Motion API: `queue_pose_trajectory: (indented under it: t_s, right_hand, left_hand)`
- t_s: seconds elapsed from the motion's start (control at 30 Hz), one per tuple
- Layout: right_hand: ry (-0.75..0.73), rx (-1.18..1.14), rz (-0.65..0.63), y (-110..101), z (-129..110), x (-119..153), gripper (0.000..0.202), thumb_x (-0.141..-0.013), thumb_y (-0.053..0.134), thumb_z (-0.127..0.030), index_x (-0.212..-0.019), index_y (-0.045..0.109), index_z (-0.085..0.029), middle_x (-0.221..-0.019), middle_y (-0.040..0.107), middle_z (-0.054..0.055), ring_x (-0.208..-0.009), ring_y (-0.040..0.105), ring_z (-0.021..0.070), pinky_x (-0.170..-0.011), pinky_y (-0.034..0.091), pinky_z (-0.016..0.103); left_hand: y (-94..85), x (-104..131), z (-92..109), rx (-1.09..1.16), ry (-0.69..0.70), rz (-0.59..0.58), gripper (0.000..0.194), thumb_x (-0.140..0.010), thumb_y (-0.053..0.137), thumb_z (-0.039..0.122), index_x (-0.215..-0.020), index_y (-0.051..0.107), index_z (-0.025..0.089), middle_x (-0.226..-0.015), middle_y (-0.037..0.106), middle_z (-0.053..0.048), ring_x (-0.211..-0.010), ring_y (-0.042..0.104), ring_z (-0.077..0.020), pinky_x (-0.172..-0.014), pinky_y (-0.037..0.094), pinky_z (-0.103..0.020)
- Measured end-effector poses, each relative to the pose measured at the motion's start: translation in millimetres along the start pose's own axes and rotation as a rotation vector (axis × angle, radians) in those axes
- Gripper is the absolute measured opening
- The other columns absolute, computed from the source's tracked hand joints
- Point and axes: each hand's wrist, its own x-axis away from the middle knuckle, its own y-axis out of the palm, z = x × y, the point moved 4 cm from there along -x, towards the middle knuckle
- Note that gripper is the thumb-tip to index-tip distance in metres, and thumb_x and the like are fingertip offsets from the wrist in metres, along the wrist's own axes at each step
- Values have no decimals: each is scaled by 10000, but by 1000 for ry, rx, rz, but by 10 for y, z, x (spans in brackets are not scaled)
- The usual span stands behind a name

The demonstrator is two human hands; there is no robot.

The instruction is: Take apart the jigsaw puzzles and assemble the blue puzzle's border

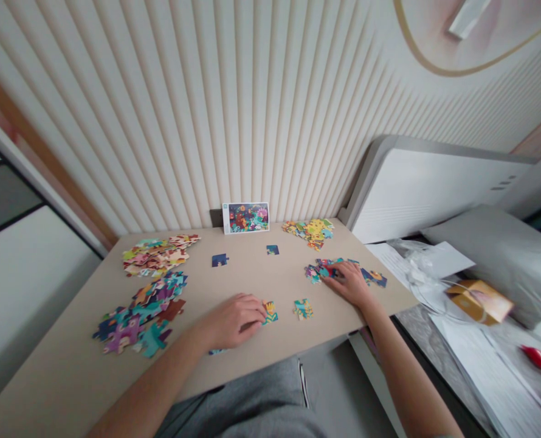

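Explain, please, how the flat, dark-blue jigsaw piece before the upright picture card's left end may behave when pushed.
The dark-blue jigsaw piece will probably slide, since nothing interlocks with it. It seems unlikely to roll or tip, because it lies flat on the beige table. Perhaps it is light, as it looks thin.

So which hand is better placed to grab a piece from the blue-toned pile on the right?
Probably the right hand: it is at that pile, while the left hand is at a yellow-flower piece.

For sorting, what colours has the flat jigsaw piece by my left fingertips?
The piece shows yellow and teal; head view.
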Motion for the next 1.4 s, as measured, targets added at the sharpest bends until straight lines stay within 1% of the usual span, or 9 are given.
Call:
queue_pose_trajectory:
  t_s: [0.1, 0.2, 0.37, 0.53, 0.67, 0.87, 1.0, 1.13, 1.4]
  right_hand:
    - [171, 103, 121, 10, 125, 39, 404, -943, 520, -568, -1155, 678, -263, -1096, 694, 110, -1076, 599, 320, -973, 410, 489]
    - [238, 162, 176, 21, 174, 65, 414, -951, 488, -555, -1169, 694, -269, -1150, 669, 129, -1084, 584, 344, -970, 403, 531]
    - [62, 124, 85, -22, 12, 28, 399, -975, 482, -487, -1292, 652, -313, -1314, 627, 86, -1235, 534, 317, -1082, 345, 518]
    - [-88, 50, -67, -14, -101, -17, 448, -933, 564, -542, -1329, 629, -342, -1336, 652, 47, -1286, 525, 306, -1133, 302, 527]
    - [-70, 20, -66, -2, -74, -11, 360, -947, 538, -514, -1210, 700, -329, -1241, 705, 44, -1220, 579, 292, -1118, 324, 524]
    - [-14, -9, -9, 24, 7, 26, 400, -953, 506, -443, -1301, 649, -307, -1254, 682, 64, -1202, 578, 290, -1061, 384, 487]
    - [38, 72, 14, 70, 80, 29, 328, -953, 484, -370, -1171, 719, -301, -1176, 695, 72, -1139, 590, 298, -1023, 391, 498]
    - [35, 106, 43, 44, 30, 25, 327, -965, 471, -355, -1160, 724, -287, -1244, 666, 79, -1195, 562, 298, -1048, 372, 499]
    - [-121, -8, -179, 180, -218, -205, 481, -960, 506, -418, -1432, 535, -334, -1415, 599, 55, -1361, 472, 314, -1143, 298, 565]
  left_hand:
    - [8, 2, -10, 1, -7, 1, 212, -976, 512, 233, -1051, 710, 225, -1047, 732, -54, -1021, 638, -194, -980, 449, -365]
    - [3, 5, -8, 11, 1, 7, 214, -979, 510, 237, -1050, 711, 226, -1043, 733, -56, -1020, 642, -193, -984, 448, -364]
    - [-17, 6, 11, 18, 19, 19, 205, -979, 514, 235, -1034, 712, 224, -1033, 735, -54, -1020, 645, -191, -984, 448, -361]
    - [-13, 5, 14, 6, 4, 6, 204, -975, 517, 222, -1048, 707, 221, -1040, 734, -55, -1030, 640, -195, -986, 445, -367]
    - [-13, 5, 17, 8, 11, 9, 203, -977, 513, 227, -1027, 710, 224, -1039, 737, -51, -1033, 641, -192, -985, 445, -365]
    - [-23, 0, 21, 7, 29, 31, 223, -981, 503, 244, -1044, 715, 227, -1022, 742, -60, -1010, 650, -195, -975, 455, -367]
    - [-23, 0, 17, 17, 23, 27, 204, -978, 516, 234, -1034, 712, 229, -1034, 739, -52, -1020, 649, -192, -973, 458, -360]
    - [-10, 8, 5, 4, 15, 9, 205, -971, 521, 219, -1057, 707, 227, -1043, 737, -52, -1025, 646, -196, -979, 452, -367]
    - [-9, 9, 9, -7, 13, -5, 207, -972, 516, 211, -1054, 706, 221, -1051, 737, -52, -1029, 644, -196, -982, 451, -370]
